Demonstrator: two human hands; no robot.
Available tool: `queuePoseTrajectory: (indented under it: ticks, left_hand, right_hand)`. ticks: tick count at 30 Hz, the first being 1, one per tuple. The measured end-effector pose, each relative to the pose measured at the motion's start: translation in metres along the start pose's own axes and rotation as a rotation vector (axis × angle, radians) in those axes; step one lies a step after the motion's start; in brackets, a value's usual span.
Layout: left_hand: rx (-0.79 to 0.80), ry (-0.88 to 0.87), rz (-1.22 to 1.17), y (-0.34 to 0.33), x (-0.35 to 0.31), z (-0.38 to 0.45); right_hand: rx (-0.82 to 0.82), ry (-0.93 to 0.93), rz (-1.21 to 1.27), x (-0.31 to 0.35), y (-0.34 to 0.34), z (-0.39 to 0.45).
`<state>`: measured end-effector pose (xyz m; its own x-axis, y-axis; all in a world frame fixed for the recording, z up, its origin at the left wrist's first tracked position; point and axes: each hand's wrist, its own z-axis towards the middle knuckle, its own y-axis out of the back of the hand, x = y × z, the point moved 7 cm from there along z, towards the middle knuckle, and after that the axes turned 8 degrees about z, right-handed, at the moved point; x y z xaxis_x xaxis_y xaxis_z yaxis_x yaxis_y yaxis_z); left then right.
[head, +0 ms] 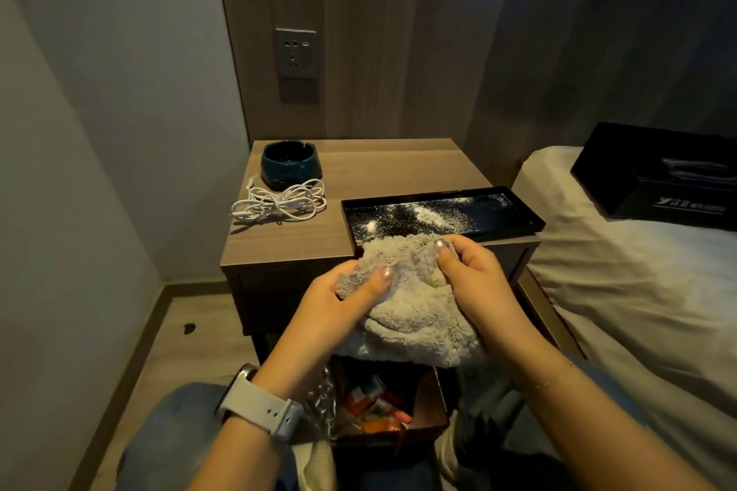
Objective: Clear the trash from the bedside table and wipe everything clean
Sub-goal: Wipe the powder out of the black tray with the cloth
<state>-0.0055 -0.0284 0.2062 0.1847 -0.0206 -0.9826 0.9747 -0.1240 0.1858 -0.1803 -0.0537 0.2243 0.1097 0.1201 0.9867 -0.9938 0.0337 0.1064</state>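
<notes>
Both hands hold a fluffy beige cloth (414, 311) in front of the bedside table (319, 235). My left hand (343, 299) grips its left side and my right hand (466, 267) pinches its top right edge. Just beyond the cloth, a black tray (514, 207) on the table's right side is dusted with white powder. Below the hands, a dark bin (430, 407) on the floor holds colourful wrappers (375, 407).
A dark blue ashtray (289, 163) and a coiled white cable (281, 203) lie on the table's left half. A wall socket (296, 53) sits above. At the right, a black tissue box (658, 175) rests on the bed (638, 291). A wall closes the left side.
</notes>
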Motion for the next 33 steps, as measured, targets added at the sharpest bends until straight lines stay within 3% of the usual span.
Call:
queuePoseTrajectory:
  ticks: [3,5,9,14,19,23,27,33]
  left_hand:
    - [-0.071,0.03,-0.03,0.013,0.008,0.0]
    - [-0.168,0.051,-0.027,0.023,0.011,-0.001]
    - [-0.306,0.06,0.055,0.026,0.007,0.001]
    - [-0.37,0.081,0.17,0.014,-0.002,0.006]
    - [-0.348,0.067,0.276,0.022,-0.014,0.039]
    - [-0.414,-0.027,0.499,0.039,-0.02,0.092]
    - [-0.391,-0.088,0.794,0.044,-0.012,0.154]
    - [-0.194,-0.174,1.014,0.027,0.005,0.202]
  right_hand:
    - [0.033,-0.123,0.103,-0.006,-0.016,0.002]
    - [0.157,-0.223,0.123,-0.009,-0.03,0.0]
    - [0.348,-0.231,0.185,-0.012,-0.05,-0.009]
    - [0.227,-0.106,0.124,-0.015,-0.028,-0.006]
    - [-0.011,-0.056,0.118,-0.004,0.045,0.024]
    - [-0.145,0.072,-0.156,0.027,0.105,0.064]
    - [-0.262,0.174,-0.946,0.04,0.145,0.106]
    - [-0.105,-0.043,-1.284,-0.036,0.131,0.15]
